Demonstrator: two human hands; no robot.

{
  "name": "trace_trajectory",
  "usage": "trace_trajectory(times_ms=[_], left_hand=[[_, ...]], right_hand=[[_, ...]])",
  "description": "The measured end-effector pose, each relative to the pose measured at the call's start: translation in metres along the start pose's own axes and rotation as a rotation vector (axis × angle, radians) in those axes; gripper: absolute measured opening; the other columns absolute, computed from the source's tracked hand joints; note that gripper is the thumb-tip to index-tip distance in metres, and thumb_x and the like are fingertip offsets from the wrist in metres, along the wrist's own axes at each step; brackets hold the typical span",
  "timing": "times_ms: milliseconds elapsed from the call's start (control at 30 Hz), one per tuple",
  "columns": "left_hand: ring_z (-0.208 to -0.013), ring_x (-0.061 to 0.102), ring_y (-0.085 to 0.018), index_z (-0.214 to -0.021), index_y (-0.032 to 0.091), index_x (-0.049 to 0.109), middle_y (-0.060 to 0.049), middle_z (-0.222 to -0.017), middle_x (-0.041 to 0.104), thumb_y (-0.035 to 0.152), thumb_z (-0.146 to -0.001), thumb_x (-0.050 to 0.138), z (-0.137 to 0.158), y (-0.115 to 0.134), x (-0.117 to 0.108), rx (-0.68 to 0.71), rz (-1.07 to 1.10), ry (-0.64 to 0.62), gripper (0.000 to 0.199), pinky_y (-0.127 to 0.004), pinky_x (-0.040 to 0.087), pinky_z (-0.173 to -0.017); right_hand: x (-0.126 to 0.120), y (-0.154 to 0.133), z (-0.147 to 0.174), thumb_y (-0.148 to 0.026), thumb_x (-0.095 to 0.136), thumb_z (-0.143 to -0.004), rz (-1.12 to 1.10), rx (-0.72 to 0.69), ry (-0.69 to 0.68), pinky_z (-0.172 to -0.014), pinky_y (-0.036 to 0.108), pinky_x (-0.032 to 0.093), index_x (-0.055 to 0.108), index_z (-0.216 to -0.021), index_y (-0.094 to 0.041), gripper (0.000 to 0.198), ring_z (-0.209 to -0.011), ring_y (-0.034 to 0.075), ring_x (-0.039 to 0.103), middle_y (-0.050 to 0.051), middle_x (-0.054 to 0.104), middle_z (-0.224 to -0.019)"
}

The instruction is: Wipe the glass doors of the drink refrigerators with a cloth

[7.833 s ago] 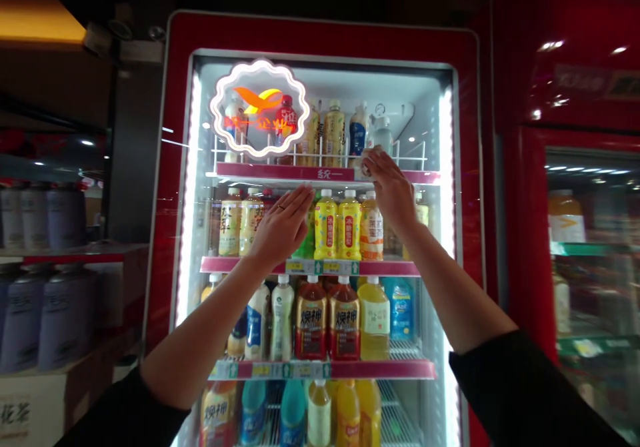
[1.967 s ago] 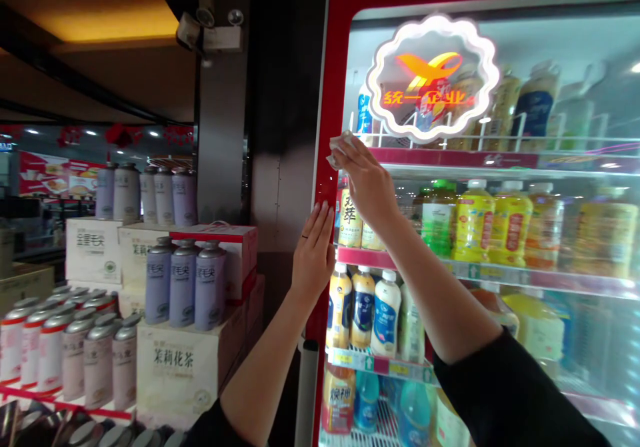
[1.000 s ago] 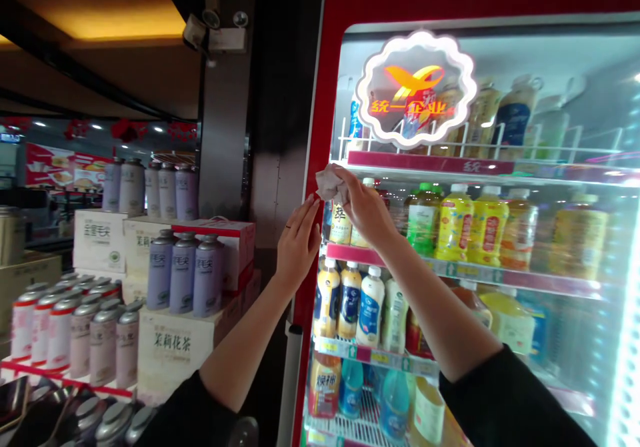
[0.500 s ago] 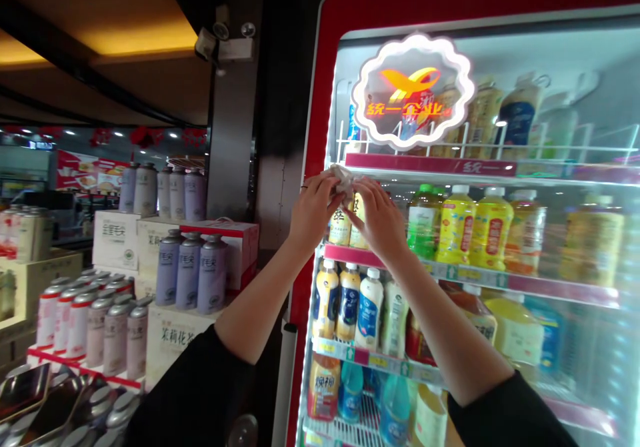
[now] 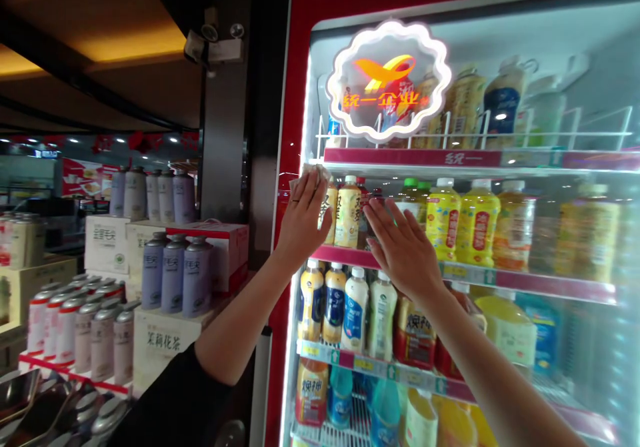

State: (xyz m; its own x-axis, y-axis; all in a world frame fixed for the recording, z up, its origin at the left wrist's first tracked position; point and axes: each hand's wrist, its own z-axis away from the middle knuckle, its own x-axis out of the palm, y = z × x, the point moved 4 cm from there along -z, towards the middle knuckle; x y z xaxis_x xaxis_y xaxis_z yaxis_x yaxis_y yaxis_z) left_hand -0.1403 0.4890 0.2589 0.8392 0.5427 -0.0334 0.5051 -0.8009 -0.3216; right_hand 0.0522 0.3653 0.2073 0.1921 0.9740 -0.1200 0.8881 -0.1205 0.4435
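Note:
My left hand [image 5: 304, 217] lies spread against the glass door near its left edge, pressing a crumpled white tissue [image 5: 316, 172] under its fingertips. Most of the tissue is hidden behind those fingers. Farther right, my right hand [image 5: 404, 250] is held up with its fingers stretched out and nothing in it. It is in front of the glass; whether it touches cannot be told. Behind the door of the drinks cooler [image 5: 295, 53], cream-labelled bottles [image 5: 349, 212] show between the two hands.
A glowing scalloped sign [image 5: 389, 80] is on the upper door. Yellow bottles [image 5: 443, 223] and other drinks fill the shelves. On the left stand purple cans [image 5: 173, 273], stacked cartons [image 5: 165, 340] and rows of pink-and-white cans [image 5: 70, 330]. A grey pillar [image 5: 223, 140] rises beside the cooler.
My hands were together at the tissue and have parted. The right hand let go and moved right, opening out; the left keeps the tissue on the glass. The view has shifted slightly right.

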Motion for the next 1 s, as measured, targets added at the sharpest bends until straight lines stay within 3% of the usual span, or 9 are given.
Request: trace_trajectory(times_ms=[200, 333, 467, 567, 667, 833, 900, 1000], left_hand=[[-0.173, 0.036, -0.022, -0.169, 0.023, 0.049, -0.008, -0.179, 0.049, 0.028, -0.118, 0.038, -0.017, -0.021, -0.002, -0.046, -0.052, 0.018, 0.052, -0.048, 0.033, -0.144], [-0.173, 0.034, -0.022, -0.171, 0.023, 0.046, -0.01, -0.178, 0.051, 0.026, -0.119, 0.034, -0.007, 0.003, 0.005, -0.108, -0.073, 0.093, 0.054, -0.05, 0.034, -0.144], [-0.171, 0.039, -0.02, -0.173, 0.026, 0.043, -0.007, -0.175, 0.055, 0.025, -0.12, 0.03, -0.022, 0.031, 0.017, 0.015, -0.067, 0.026, 0.055, -0.049, 0.037, -0.143], [-0.171, 0.039, -0.02, -0.175, 0.028, 0.039, -0.005, -0.177, 0.053, 0.024, -0.119, 0.029, -0.034, 0.026, 0.016, 0.027, -0.08, 0.002, 0.057, -0.049, 0.037, -0.143], [-0.172, 0.036, -0.021, -0.176, 0.025, 0.038, -0.009, -0.178, 0.051, 0.025, -0.119, 0.032, -0.021, 0.021, 0.013, -0.054, -0.122, 0.047, 0.057, -0.049, 0.037, -0.143], [-0.175, 0.028, -0.021, -0.178, 0.023, 0.031, -0.009, -0.183, 0.044, 0.018, -0.117, 0.029, 0.003, 0.052, 0.019, -0.062, -0.133, 0.017, 0.061, -0.05, 0.033, -0.144], [-0.175, 0.028, -0.02, -0.179, 0.024, 0.029, -0.007, -0.183, 0.043, 0.017, -0.117, 0.028, -0.007, 0.057, 0.022, -0.004, -0.113, -0.039, 0.063, -0.05, 0.032, -0.145], [-0.175, 0.03, -0.019, -0.179, 0.028, 0.03, -0.003, -0.183, 0.044, 0.018, -0.116, 0.028, -0.033, 0.042, 0.021, 0.048, -0.104, -0.087, 0.064, -0.049, 0.031, -0.145]], right_hand=[[-0.001, -0.002, 0.001, -0.026, 0.05, -0.116, -0.003, -0.024, 0.027, -0.136, 0.054, 0.041, -0.014, -0.179, -0.025, 0.09, -0.168, 0.03, 0.043, 0.008, 0.037, -0.182], [0.0, -0.003, 0.002, -0.026, 0.049, -0.116, -0.029, -0.017, 0.051, -0.135, 0.053, 0.042, -0.019, -0.177, -0.022, 0.091, -0.167, 0.029, 0.045, 0.011, 0.039, -0.181], [0.003, -0.001, 0.003, -0.027, 0.049, -0.115, -0.07, 0.016, 0.068, -0.136, 0.054, 0.041, -0.022, -0.176, -0.019, 0.094, -0.168, 0.031, 0.043, 0.015, 0.032, -0.183], [0.003, 0.0, 0.004, -0.028, 0.05, -0.115, -0.085, 0.013, 0.059, -0.136, 0.053, 0.041, -0.023, -0.175, -0.018, 0.095, -0.168, 0.031, 0.042, 0.016, 0.03, -0.184], [0.004, 0.0, 0.004, -0.028, 0.048, -0.116, -0.126, 0.009, 0.042, -0.138, 0.054, 0.039, -0.025, -0.174, -0.018, 0.093, -0.169, 0.031, 0.04, 0.015, 0.027, -0.185], [0.006, -0.001, 0.004, -0.027, 0.044, -0.116, -0.167, 0.016, 0.058, -0.138, 0.057, 0.039, -0.026, -0.173, -0.017, 0.09, -0.17, 0.032, 0.038, 0.017, 0.026, -0.185], [0.006, -0.001, 0.004, -0.027, 0.043, -0.116, -0.162, 0.016, 0.069, -0.138, 0.056, 0.039, -0.026, -0.173, -0.016, 0.09, -0.17, 0.032, 0.04, 0.018, 0.027, -0.185], [0.006, -0.002, 0.004, -0.027, 0.044, -0.116, -0.143, 0.005, 0.084, -0.137, 0.055, 0.041, -0.024, -0.174, -0.015, 0.09, -0.169, 0.031, 0.041, 0.019, 0.03, -0.184]])
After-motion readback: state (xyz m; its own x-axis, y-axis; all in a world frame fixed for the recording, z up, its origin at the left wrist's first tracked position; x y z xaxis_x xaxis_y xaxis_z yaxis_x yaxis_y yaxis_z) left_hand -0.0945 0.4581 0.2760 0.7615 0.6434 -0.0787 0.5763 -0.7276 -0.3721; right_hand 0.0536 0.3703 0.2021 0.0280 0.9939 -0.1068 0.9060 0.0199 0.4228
